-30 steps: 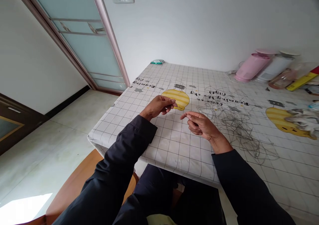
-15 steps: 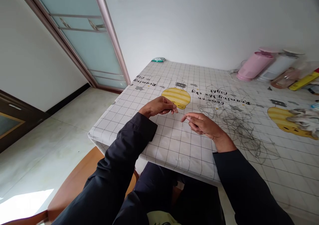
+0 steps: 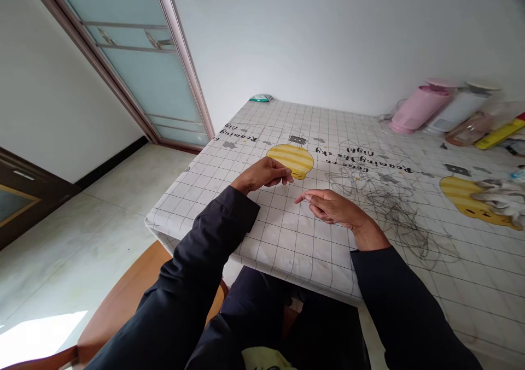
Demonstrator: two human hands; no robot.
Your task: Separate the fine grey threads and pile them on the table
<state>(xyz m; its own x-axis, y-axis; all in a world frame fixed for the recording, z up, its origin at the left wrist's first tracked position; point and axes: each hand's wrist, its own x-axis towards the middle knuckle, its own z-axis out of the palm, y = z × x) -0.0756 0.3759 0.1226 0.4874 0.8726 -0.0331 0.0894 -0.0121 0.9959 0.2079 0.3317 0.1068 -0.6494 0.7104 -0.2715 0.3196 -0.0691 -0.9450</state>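
My left hand point(image 3: 268, 174) is over the table by the yellow balloon print, its thumb and index finger pinched together. Whatever it pinches is too fine to see. Facing it from the right, my right hand point(image 3: 330, 206) has its thumb pressed along the index finger, which points left, and its other fingers are curled. I cannot make out anything in that grip. A small gap separates the two hands. Just right of my right hand, a loose tangle of thin dark strands point(image 3: 394, 211) spreads over the checked tablecloth point(image 3: 283, 244).
A pink cylindrical container point(image 3: 420, 107) and a white one point(image 3: 451, 110) stand by the wall. Near them lie a clear bottle point(image 3: 470, 128) and a yellow box point(image 3: 498, 132). A green packet point(image 3: 261, 98) rests on the far corner. A wooden chair point(image 3: 123, 299) is at lower left.
My right index finger has straightened a little and its tip has moved slightly left and down. My left hand has barely shifted.
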